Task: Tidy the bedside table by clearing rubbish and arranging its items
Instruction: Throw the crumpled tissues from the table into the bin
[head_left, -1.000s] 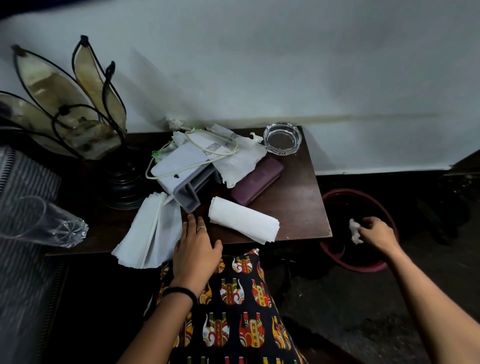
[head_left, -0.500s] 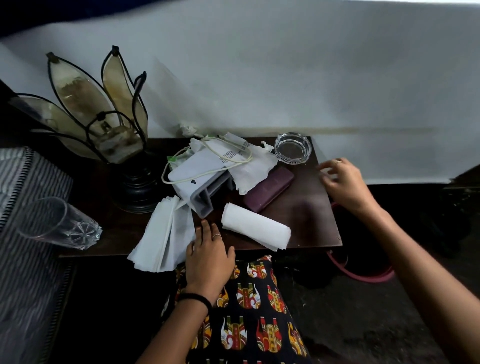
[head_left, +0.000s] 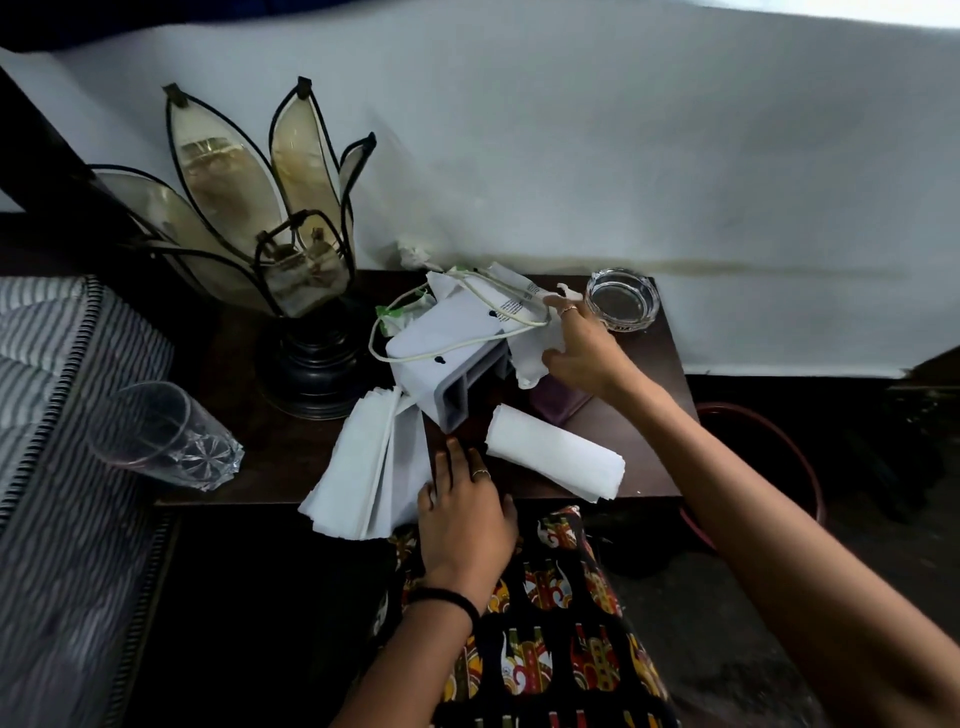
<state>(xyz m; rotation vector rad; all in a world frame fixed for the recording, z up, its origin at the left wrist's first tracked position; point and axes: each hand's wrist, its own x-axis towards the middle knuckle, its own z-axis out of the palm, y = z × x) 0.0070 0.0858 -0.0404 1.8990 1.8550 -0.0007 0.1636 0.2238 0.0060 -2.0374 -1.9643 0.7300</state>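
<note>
Right hand (head_left: 582, 348) reached over the back part of the dark bedside table (head_left: 654, 415), fingers and thumb closed on a crumpled white paper (head_left: 535, 348) that lies against the grey box (head_left: 447, 364); holding it by the edge, with a ring visible on one finger. Just to the right of this hand, a round glass ashtray (head_left: 622, 299) near the back right corner of the table, close to the knuckles but apart from them. Under the wrist, partly hidden, a purple case (head_left: 558, 402) flat on the table. Across the top of the grey box, a pale cord (head_left: 457, 343) in a loop, and behind the box more white papers with small print and a green-and-white wrapper (head_left: 397, 314). Left hand (head_left: 462, 514) flat and open at the front edge of the table, palm down, gripping nothing, fingertips touching the wood between a stack of white sheets (head_left: 363, 467) on its left and a rolled white paper (head_left: 556, 457) on its right; black band around that wrist. Stack of sheets hanging a little over the front edge. On the left side of the table, a lamp (head_left: 270, 228) with petal-shaped glass panels on a dark round base. Further left, on the striped bedding (head_left: 47, 395), a clear drinking glass (head_left: 161, 436) lying on its side. On the floor to the right of the table, behind the right forearm, part of a reddish bin (head_left: 769, 431). Below the table edge, a patterned cloth (head_left: 561, 644) in black, red and yellow.
</note>
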